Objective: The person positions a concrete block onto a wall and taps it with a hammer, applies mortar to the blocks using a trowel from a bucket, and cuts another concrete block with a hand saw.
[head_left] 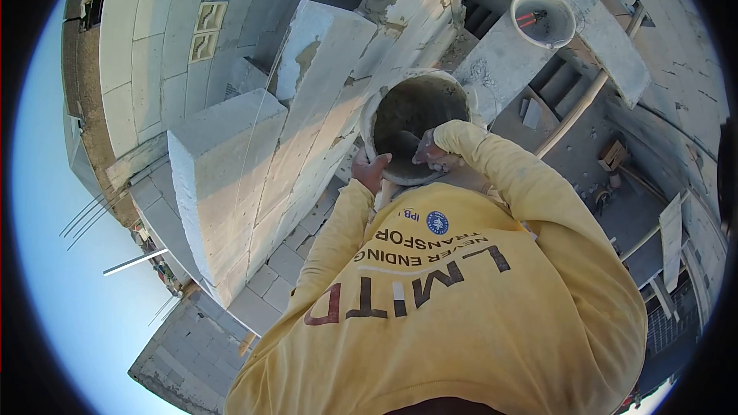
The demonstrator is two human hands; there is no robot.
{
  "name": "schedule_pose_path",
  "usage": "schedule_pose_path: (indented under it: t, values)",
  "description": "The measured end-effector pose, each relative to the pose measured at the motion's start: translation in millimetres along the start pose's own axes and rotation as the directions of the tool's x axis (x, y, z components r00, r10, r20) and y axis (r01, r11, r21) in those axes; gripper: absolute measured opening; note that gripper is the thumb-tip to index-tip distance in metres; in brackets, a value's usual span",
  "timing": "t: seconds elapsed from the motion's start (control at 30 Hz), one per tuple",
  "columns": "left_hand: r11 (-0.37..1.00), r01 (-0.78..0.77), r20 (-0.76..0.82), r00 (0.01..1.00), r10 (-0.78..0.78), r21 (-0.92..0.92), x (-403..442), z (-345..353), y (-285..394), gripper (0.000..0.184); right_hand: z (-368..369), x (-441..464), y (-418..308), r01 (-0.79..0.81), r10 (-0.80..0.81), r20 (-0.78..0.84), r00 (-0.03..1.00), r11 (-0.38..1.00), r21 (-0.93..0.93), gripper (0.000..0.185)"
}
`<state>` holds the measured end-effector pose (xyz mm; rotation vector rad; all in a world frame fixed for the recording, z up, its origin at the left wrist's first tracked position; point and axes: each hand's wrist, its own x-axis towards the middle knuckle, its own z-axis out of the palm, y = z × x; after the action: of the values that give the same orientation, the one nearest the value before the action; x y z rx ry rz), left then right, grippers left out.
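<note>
A mortar bucket with a grey-crusted rim stands in front of my chest, tilted so that its dark inside shows. My left hand grips the near-left part of the rim, with the thumb over the edge. Inside the mouth, my right hand is closed around the handle of what looks like a trowel. The grey blade points left into the bucket, and the handle is mostly hidden by my fingers. Wet-looking grey mortar coats the bucket's inner wall; how much lies at the bottom is hard to make out.
A pale block wall runs along my left, with a taut string beside it. Ahead, a second bucket holding a red-handled tool sits on a plank. A wooden pole and a lower floor are at right.
</note>
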<state>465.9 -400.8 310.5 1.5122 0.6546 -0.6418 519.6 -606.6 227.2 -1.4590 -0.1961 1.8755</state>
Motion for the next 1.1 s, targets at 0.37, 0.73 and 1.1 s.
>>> schedule_pose_path:
  t: [0.37,0.73,1.1]
  values:
    - [0.969,0.18,-0.108,0.974,-0.2,-0.17,6.5,-5.0,6.4,0.038,-2.7,-96.9,50.5,0.384,-0.515,-0.063,0.855,0.546,0.744,0.044]
    - [0.918,0.253,-0.257,0.906,-0.335,-0.305,15.0,-26.5,-8.3,0.03,-56.4,-125.7,-30.8,0.588,-0.217,-0.751,0.623,0.764,0.266,0.055]
    - [0.937,0.307,-0.24,0.909,-0.34,-0.164,1.6,-16.5,8.0,0.04,-79.6,-91.2,-47.9,0.414,-0.549,-0.747,0.375,0.82,-0.395,0.052]
